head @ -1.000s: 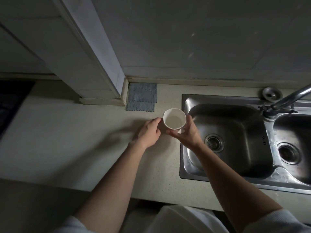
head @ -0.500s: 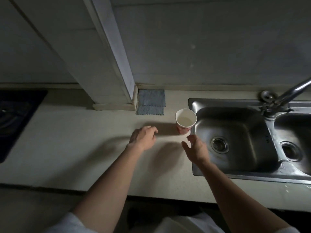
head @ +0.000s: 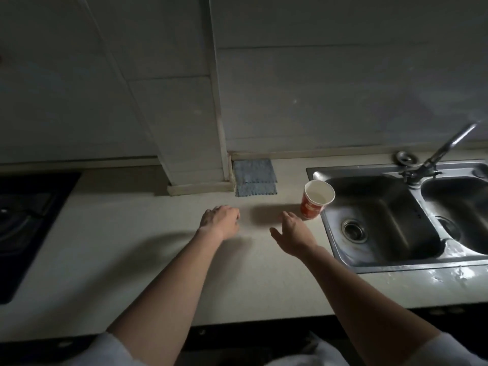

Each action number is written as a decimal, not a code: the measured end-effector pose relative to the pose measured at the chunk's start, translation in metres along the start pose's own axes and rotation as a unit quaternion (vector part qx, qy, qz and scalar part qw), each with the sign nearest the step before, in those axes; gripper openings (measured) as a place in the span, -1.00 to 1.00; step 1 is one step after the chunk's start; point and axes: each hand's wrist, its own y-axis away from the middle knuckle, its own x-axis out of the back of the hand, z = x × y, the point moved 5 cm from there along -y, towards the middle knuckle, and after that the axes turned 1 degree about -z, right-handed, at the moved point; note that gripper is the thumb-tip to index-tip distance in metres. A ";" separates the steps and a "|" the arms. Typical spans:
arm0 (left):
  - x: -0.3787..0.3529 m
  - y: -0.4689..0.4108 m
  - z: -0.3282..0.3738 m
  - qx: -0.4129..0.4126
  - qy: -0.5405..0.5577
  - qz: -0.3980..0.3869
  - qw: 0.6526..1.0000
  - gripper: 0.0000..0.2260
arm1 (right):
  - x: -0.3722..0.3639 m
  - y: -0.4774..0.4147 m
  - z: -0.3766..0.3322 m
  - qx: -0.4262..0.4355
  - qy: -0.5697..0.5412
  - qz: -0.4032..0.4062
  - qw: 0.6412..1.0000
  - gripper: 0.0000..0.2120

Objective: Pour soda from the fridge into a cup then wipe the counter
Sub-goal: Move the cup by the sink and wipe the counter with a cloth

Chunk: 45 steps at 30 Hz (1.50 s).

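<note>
Red paper cup, white inside: upright on pale counter, hard against left rim of steel sink; tilted look likely owed to the wide lens. Contents: cannot tell, interior pale and dim. Held a second ago in right hand just above this spot; set down and let go half a second ago; now standing alone. Right hand: at seven o'clock from cup, drawn back a little further, fingers spread and thumb out, gripping nothing, fingertips near cup base but apart from it. Left hand: at nine o'clock from right hand, knuckles up, fingers loosely curled over counter, gripping nothing; contact with counter surface not clear. Blue-grey cloth: folded flat at ten o'clock from cup, against foot of wall pillar, untouched. Tap: at two o'clock from cup, spout over sink. Dark hob: far off at nine o'clock. Soda bottle or can: none in view. Fridge: none in view. Reading of change: cup placement finished, both hands freed. Judged stage: either cup readied ahead of fetching soda, or pouring done and wiping next; not decidable from cup interior. Likely next need: a trip away to fridge, or a reach to ten o'clock for cloth. Risk: light cup close beside sink edge, easily knocked in by a passing arm.
</note>
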 end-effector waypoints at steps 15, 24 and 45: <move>0.028 -0.093 0.018 0.059 -0.064 -0.038 0.995 -0.74 | 0.027 -0.146 -0.011 0.010 -0.030 -0.040 0.999 -0.65; 0.046 -0.180 0.045 -0.017 -0.103 -0.038 0.994 -0.66 | 0.038 -0.202 0.014 -0.089 -0.086 -0.044 0.991 -0.65; 0.029 -0.282 -0.002 0.045 -0.192 -0.074 0.977 -0.61 | 0.009 -0.290 0.041 -0.176 -0.056 -0.054 0.981 -0.63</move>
